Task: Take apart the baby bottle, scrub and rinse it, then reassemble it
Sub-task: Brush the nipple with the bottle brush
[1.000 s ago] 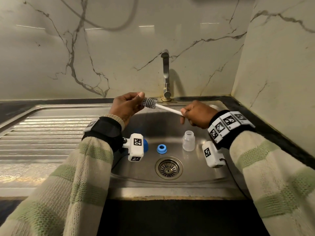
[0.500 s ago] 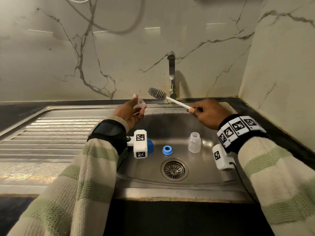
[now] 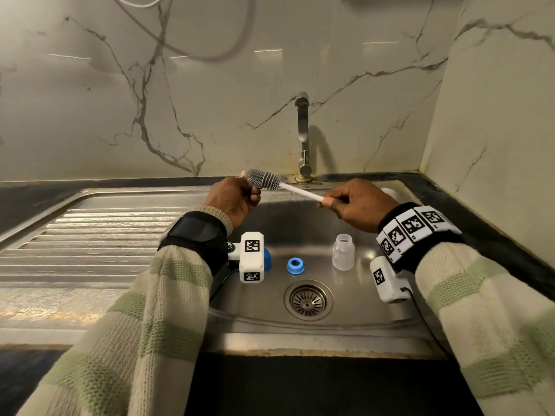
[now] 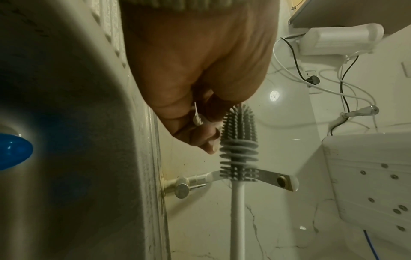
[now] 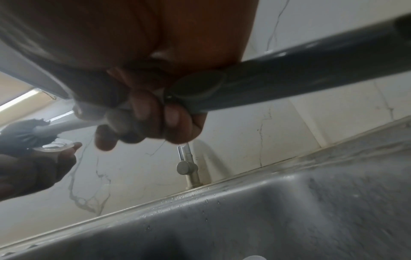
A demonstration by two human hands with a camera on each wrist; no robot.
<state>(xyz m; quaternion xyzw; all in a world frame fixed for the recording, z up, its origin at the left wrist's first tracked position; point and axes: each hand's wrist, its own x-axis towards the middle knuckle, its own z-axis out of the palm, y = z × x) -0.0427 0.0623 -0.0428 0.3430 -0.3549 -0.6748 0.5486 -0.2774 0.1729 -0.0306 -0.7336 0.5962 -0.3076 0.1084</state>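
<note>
**Scrubbing the nipple above the sink**

Left hand (image 3: 232, 199) raised over the back edge of the sink (image 3: 300, 331), fingers curled around a small clear nipple (image 5: 55, 146); only its rim visible between the fingertips. Right hand (image 3: 357, 204) closed around the white handle of the bottle brush (image 3: 264, 179), at the handle's end. Grey bristle head lying against the left fingers, touching the nipple; handle slanting down to the right hand.

On the sink floor: clear bottle body (image 3: 343, 252) standing upright and uncapped, right of the blue ring collar (image 3: 295, 266). Collar lying flat, just behind the drain (image 3: 308, 300). Blue cap (image 3: 267, 259) further left, half hidden behind the left wrist camera. Tap (image 3: 302, 136) at the back, no water running visible. Ribbed drainboard (image 3: 99, 235) on the left.
</note>
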